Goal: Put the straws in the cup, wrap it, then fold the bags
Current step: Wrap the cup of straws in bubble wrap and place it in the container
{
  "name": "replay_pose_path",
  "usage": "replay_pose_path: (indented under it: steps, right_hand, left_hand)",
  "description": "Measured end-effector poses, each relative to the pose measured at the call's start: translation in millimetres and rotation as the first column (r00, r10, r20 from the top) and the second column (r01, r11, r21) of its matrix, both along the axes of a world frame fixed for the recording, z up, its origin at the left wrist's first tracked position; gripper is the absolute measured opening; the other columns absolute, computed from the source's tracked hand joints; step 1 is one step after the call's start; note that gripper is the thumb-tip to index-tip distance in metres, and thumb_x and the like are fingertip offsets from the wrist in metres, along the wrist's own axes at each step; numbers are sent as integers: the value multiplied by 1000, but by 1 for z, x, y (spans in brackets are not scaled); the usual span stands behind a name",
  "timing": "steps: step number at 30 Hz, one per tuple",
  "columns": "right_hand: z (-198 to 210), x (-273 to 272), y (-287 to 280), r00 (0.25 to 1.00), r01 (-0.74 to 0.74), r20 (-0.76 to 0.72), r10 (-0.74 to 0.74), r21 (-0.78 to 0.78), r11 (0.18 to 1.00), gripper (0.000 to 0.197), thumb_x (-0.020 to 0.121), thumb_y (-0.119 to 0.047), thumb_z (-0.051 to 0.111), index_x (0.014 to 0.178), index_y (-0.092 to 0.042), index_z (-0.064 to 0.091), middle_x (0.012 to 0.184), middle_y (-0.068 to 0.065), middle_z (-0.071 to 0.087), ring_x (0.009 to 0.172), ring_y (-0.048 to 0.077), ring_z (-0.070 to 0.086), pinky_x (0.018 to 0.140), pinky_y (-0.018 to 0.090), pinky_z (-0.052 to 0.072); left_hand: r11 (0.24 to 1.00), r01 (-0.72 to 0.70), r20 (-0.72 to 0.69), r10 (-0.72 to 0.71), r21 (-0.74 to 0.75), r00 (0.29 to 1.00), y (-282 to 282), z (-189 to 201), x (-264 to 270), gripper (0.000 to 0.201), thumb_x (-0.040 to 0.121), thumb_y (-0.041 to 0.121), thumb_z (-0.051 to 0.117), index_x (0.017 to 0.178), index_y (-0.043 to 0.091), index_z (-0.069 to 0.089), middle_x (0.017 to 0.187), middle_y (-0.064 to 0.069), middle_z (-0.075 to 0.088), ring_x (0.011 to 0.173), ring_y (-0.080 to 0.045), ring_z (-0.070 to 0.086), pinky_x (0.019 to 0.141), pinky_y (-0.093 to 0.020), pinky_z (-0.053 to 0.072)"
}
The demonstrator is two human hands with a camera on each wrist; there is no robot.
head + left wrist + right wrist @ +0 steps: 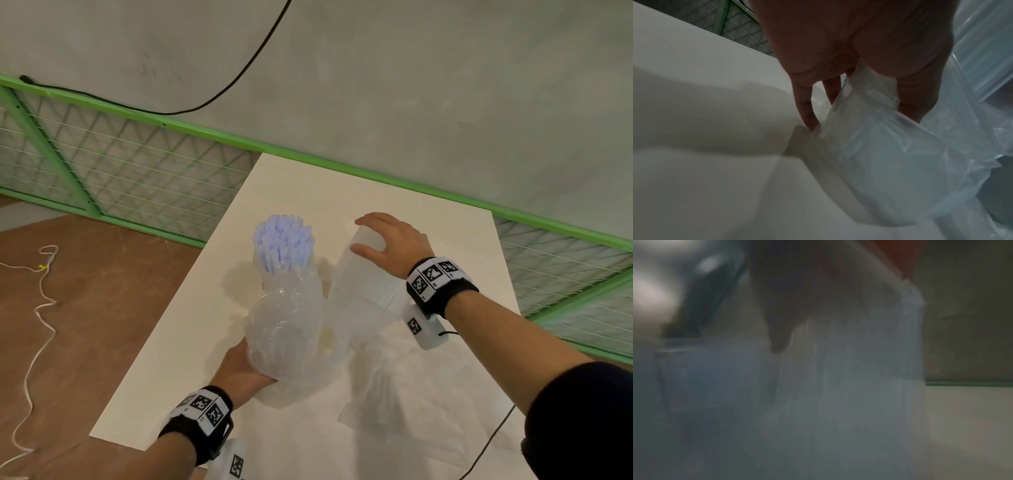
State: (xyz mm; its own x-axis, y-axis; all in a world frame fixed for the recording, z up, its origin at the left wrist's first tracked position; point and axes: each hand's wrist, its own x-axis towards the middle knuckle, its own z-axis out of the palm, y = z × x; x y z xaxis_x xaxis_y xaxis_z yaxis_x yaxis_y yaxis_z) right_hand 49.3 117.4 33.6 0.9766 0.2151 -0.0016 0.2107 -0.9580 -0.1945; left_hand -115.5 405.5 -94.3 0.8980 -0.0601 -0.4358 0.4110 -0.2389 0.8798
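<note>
A bundle of pale blue straws (282,245) sticks up out of a crumpled clear bag (287,329) above the white table (178,370). My left hand (246,370) grips that bag from below. In the left wrist view my left hand (861,118) has its fingers and thumb closed on the clear bag (890,154). To the right a translucent cup (356,284) leans tilted over the table. My right hand (394,240) curls over its upper end, thumb on one side, fingers on the other. The right wrist view is blurred, with the cup wall (849,386) filling it.
Another clear bag (404,404) lies flat on the table near my right forearm. A green mesh fence (137,164) runs along the table's far edge. A black cable (489,442) crosses the near right corner. A white cord (37,308) lies on the brown floor at left.
</note>
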Motion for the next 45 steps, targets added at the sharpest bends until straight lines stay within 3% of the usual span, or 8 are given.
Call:
replay_pose_path:
  steps: [4,10,13,16,20,32,37,45]
  right_hand:
    - [-2,3,-2,1000,12,-2,-12,66,998,53,86,-67,41,135,-49,43,148,-20,42,135,13,41,101,54,43]
    - [14,-8,5,998,-65,-5,66,-271,960,57,94,-69,17,148,-52,14,161,-22,-2,149,23,-7,110,62,8]
    - [36,-25,18,973,-173,148,178,-49,984,55,93,-54,34,146,-39,33,161,-12,17,148,23,11,110,57,16]
    - [50,-50,43,913,-407,53,404,118,906,67,83,-35,53,147,-23,38,151,1,42,137,22,39,109,51,30]
    - [43,-77,67,830,-541,-121,544,58,839,84,83,-31,68,153,-15,25,155,5,36,137,24,39,112,41,31]
    - [16,-94,78,894,-434,45,445,330,838,42,88,-19,69,127,-13,54,106,-4,54,94,7,50,89,28,45]
    - [8,-104,85,928,-354,41,371,411,840,31,93,-19,63,121,-13,53,115,-4,61,102,9,56,90,31,47]
    - [-3,-116,96,963,-269,113,245,463,844,29,95,-3,54,122,-13,57,117,2,64,102,20,60,87,23,44]
  left_hand:
    - [1000,-3,4,3,12,1000,2,-2,0,68,42,27,94,101,35,61,93,13,70,91,-2,65,79,-23,49]
    - [1000,8,13,-9,30,1000,3,-1,0,59,53,14,94,96,35,59,88,15,68,88,4,62,69,-13,46]
    - [1000,-7,2,7,11,1000,2,-1,1,67,38,31,92,98,34,61,90,13,70,90,-2,65,77,-23,50]
    - [1000,-7,-8,7,5,1000,3,-3,1,75,31,41,87,101,27,64,89,11,71,88,-4,67,75,-23,51]
    - [999,17,6,-17,31,1000,4,-6,1,75,41,32,93,111,21,65,92,9,73,89,-5,68,73,-22,52]
    - [997,37,28,-39,65,999,4,-2,0,63,53,19,94,109,18,65,84,15,69,82,6,63,64,-9,47]
    - [998,45,29,-46,36,999,7,-4,0,75,43,36,94,111,28,63,93,11,73,90,-5,68,76,-24,53]
    - [998,34,20,-35,60,999,6,-3,1,61,51,19,94,104,24,65,85,13,71,87,-2,67,71,-19,50]
